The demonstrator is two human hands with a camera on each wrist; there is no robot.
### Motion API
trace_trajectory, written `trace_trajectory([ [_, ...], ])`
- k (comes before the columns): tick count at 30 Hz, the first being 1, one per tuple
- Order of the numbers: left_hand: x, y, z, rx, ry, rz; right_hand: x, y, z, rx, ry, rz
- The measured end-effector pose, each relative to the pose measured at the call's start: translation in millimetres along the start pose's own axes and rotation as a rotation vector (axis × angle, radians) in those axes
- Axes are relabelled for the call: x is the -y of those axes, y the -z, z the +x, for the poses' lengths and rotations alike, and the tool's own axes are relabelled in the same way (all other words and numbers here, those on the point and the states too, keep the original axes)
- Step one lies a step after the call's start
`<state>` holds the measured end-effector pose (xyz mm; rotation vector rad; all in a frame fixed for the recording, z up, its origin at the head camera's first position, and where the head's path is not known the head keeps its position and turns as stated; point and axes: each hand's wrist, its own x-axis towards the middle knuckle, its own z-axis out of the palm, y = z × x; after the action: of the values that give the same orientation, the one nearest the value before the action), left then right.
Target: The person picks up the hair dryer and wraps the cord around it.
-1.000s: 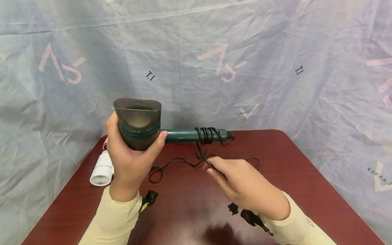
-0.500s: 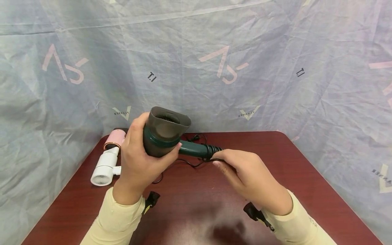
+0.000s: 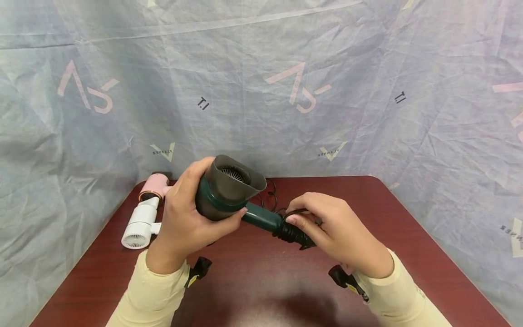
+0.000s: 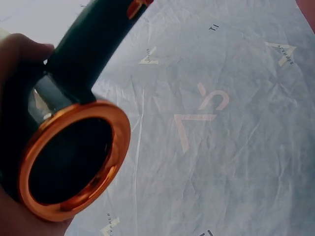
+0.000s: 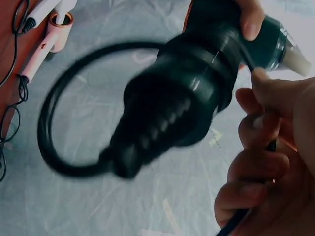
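Note:
A dark green hair dryer point(image 3: 222, 195) with a smoky nozzle is held above the table, its handle slanting down to the right. My left hand point(image 3: 185, 218) grips it round the barrel, thumb near the base of the handle. In the left wrist view a copper ring point(image 4: 123, 132) edges the dryer's rear end. Black power cord point(image 3: 288, 232) is wound in several turns round the end of the handle. My right hand point(image 3: 331, 227) pinches the cord beside these turns, with the fingers curled over it in the right wrist view.
A white hair dryer point(image 3: 140, 222) and a pink hair dryer point(image 3: 154, 186) lie at the left of the dark red table point(image 3: 392, 263). Loose cord point(image 3: 273, 193) lies behind the held dryer. A printed grey cloth point(image 3: 245, 68) hangs behind and at both sides.
The dryer has shifted right and down, and its handle has tilted from level to pointing down right. My right hand has carried the cord from below the handle up to its near side.

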<state>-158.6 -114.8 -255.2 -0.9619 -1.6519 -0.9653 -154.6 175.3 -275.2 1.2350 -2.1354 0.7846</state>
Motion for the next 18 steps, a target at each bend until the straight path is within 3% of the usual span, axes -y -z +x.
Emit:
trace_trajectory([
  [4, -1.3, 2.1, 2.7, 0.035, -0.009, -0.085, -4, 1, 0.2, 0.03, 0.025, 0.071],
  [9, -1.0, 4.8, 3.4, 0.063, 0.025, -0.214, -8, -1, -0.3, 0.061, 0.044, 0.139],
  [18, 0.7, 6.7, 2.5, 0.016, 0.077, -0.363, -15, -2, 1.1, 0.112, 0.103, 0.244],
])
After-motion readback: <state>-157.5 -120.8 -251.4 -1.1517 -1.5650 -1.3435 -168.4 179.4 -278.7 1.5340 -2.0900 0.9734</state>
